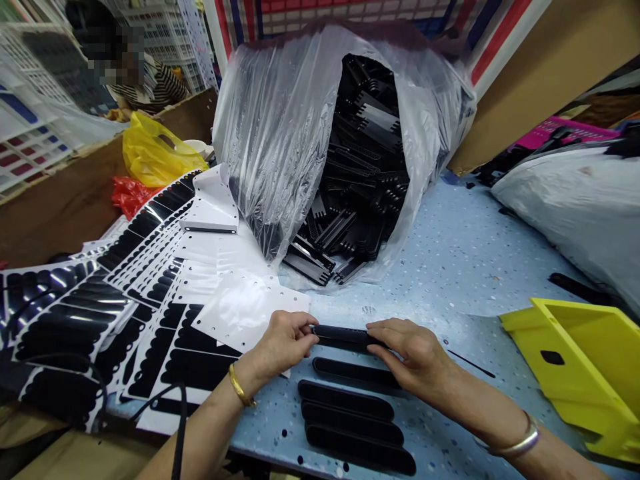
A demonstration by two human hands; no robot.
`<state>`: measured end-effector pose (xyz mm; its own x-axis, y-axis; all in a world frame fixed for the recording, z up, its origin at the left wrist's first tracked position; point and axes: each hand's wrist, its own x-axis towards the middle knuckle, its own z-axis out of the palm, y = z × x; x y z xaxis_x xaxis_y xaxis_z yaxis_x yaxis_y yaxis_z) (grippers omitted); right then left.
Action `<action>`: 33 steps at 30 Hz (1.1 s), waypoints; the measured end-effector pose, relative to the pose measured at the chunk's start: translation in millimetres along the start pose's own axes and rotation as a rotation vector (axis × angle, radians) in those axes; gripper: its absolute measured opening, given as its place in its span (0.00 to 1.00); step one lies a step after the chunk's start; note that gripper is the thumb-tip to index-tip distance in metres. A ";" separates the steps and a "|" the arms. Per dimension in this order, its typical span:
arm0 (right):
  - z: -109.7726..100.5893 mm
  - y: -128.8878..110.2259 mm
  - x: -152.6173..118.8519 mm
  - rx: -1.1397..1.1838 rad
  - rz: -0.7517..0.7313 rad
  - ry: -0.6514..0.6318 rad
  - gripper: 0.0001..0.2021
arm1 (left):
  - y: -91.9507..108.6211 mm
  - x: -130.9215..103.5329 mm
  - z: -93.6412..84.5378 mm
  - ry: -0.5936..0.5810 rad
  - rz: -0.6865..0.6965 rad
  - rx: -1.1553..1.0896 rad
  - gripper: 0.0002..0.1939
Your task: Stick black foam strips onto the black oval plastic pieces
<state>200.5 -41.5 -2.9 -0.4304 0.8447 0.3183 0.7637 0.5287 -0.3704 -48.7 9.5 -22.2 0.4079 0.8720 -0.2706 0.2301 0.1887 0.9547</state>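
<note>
A long black strip-shaped piece [343, 335] is held level between my two hands, just above the blue speckled table. My left hand [287, 339] pinches its left end between thumb and fingers. At its right end my right hand [407, 347] grips with the fingers on top and the thumb in front. Below it on the table lies a similar black piece with rounded ends [353, 372], partly behind my right hand. Nearer to me, several more such pieces [350, 423] lie side by side in a slanted stack.
A clear plastic bag [280, 133] spills black plastic parts [360, 173] at the back. White sheets with black stickers [175, 353] cover the left side. A yellow bin [575, 373] stands right, near a stuffed white bag [575, 200]. Another person [155, 87] is at back left.
</note>
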 end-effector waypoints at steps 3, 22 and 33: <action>-0.5 -2.1 -0.1 -0.013 0.027 -0.023 0.09 | 3.1 -1.1 -0.8 -0.002 -0.003 -0.016 0.11; -0.3 -1.2 0.8 -0.079 0.023 -0.118 0.09 | 10.7 -2.5 -1.8 -0.014 -0.039 0.012 0.10; 0.8 -4.2 1.9 -0.049 0.040 -0.095 0.10 | 13.8 -0.5 1.3 -0.010 -0.045 0.004 0.10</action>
<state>196.1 -42.0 -1.4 -0.4410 0.8702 0.2196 0.8028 0.4919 -0.3369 -44.5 11.0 -9.1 0.4056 0.8583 -0.3143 0.2515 0.2258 0.9412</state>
